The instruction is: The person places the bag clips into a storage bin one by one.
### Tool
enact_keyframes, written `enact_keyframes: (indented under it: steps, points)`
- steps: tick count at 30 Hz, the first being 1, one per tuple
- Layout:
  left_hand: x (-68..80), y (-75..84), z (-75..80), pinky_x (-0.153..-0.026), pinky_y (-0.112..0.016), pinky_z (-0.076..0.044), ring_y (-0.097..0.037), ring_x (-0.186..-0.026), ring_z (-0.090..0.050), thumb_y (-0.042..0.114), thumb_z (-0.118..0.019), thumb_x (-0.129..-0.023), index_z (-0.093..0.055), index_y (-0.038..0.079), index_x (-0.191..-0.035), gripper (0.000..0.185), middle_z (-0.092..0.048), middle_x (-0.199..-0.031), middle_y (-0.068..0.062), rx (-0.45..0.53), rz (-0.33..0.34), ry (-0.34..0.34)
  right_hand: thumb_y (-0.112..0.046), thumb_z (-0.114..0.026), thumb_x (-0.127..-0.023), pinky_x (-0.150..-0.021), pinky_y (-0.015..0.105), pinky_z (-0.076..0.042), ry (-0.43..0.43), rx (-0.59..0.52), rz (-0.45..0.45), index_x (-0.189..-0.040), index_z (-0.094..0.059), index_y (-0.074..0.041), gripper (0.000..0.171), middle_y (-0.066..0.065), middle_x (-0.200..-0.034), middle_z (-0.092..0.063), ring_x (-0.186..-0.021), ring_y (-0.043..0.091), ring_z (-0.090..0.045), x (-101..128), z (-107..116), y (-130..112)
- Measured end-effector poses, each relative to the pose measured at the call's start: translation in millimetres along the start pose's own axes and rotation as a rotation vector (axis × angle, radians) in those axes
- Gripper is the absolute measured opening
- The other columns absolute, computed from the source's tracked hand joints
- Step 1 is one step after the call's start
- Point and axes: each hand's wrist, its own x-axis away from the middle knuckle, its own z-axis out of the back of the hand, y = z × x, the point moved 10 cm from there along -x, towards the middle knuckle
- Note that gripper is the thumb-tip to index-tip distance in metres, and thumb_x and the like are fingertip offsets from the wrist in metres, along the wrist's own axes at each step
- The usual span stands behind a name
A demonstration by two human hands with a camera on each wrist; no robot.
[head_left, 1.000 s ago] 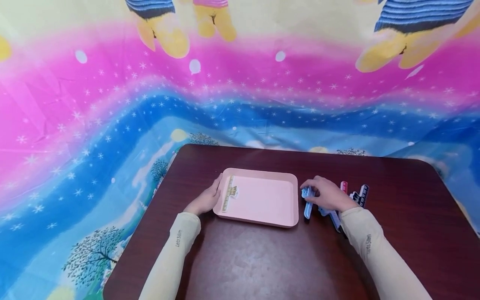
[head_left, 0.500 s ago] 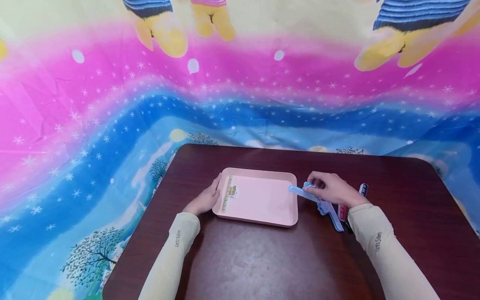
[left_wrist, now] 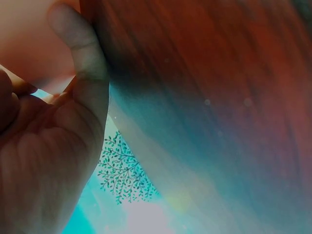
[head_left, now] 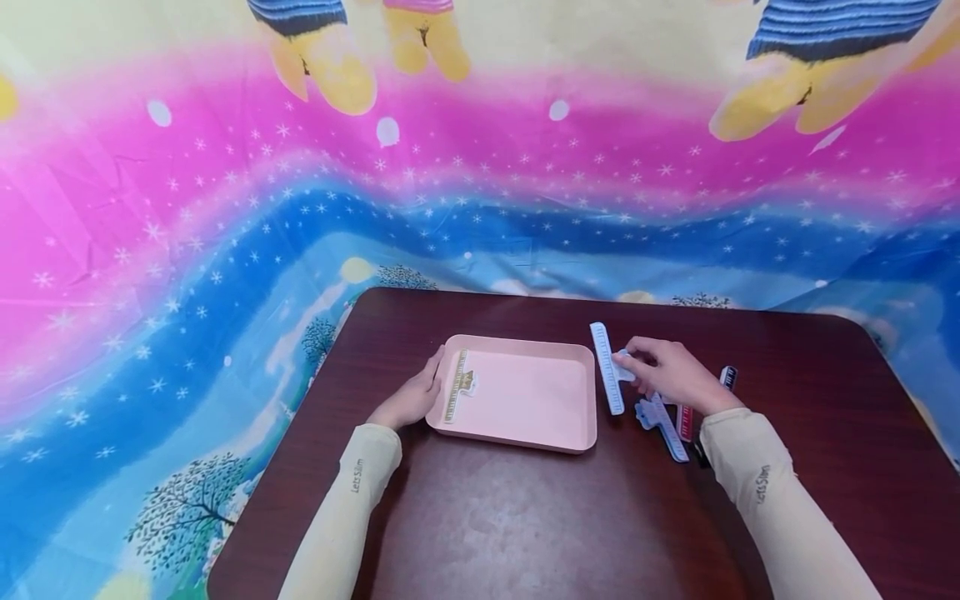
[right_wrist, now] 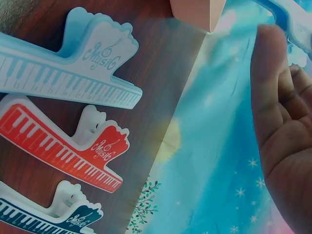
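Note:
Between thumb and fingers, my right hand [head_left: 663,371] pinches a light blue piano-keyboard clip [head_left: 606,371] by its handle, just beyond the tray's right wall. In the right wrist view only part of that held clip [right_wrist: 295,22] shows, past the fingertips. My left hand [head_left: 411,396] rests against the left wall of the pink tray [head_left: 517,443], its fingers lying along the outside. Inside the tray, along the left side, lies a white and gold keyboard clip [head_left: 453,400]. The left wrist view shows the thumb [left_wrist: 87,53] against the tray wall.
Right of the tray lie a blue clip [head_left: 667,433], a red clip [head_left: 684,423] and a black clip [head_left: 727,377], partly behind the right hand and sleeve. "Music" is printed on their handles in the right wrist view. A patterned cloth [head_left: 487,225] hangs behind the dark table [head_left: 510,525].
The right hand has lifted the light blue clip and turned it, first across the tray's right rim, now lengthwise beside it. The left hand and tray have stayed in place.

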Motion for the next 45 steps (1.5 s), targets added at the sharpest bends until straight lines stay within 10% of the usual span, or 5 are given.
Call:
enact_keyframes:
  steps: [45]
  points:
    - [-1.0, -2.9, -0.2, -0.128, -0.05, -0.023, -0.035, -0.156, -0.027, 0.014, -0.033, -0.111, -0.006, 0.007, -0.167, 0.063, -0.017, -0.172, -0.019, -0.004, 0.003, 0.008, -0.049, -0.063, -0.101, -0.077, 0.038, -0.062, 0.091, -0.397, -0.082, -0.13, -0.065, 0.001, 0.058, 0.017, -0.101, -0.072, -0.083, 0.027, -0.074, 0.3, 2.7, 13.8]
